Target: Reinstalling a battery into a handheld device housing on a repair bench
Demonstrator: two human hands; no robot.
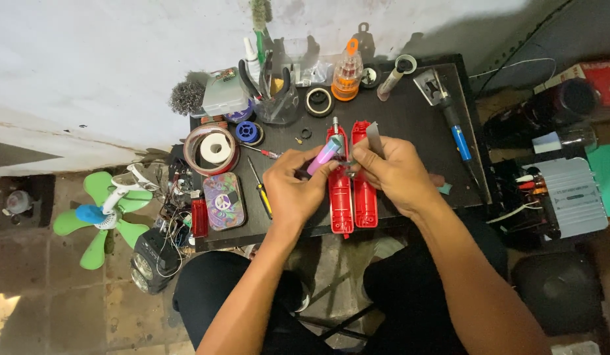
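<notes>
Two red plastic shell halves [352,190] of an opened device lie side by side on the small black table [417,118]. My left hand [293,187] pinches a pink cylindrical battery [323,154] with a teal end, tilted over the left half. My right hand [394,172] rests on the right half; its fingertips meet the battery's end and hold something small that I cannot make out. A thin grey strip [375,139] sticks up behind my right fingers.
A soldering iron with a blue handle [455,125] lies at the right. Tape rolls [216,148], a yellow screwdriver [260,189], an orange bit holder [346,77] and a tool cup [275,98] crowd the back and left. A green fan [104,213] stands on the floor.
</notes>
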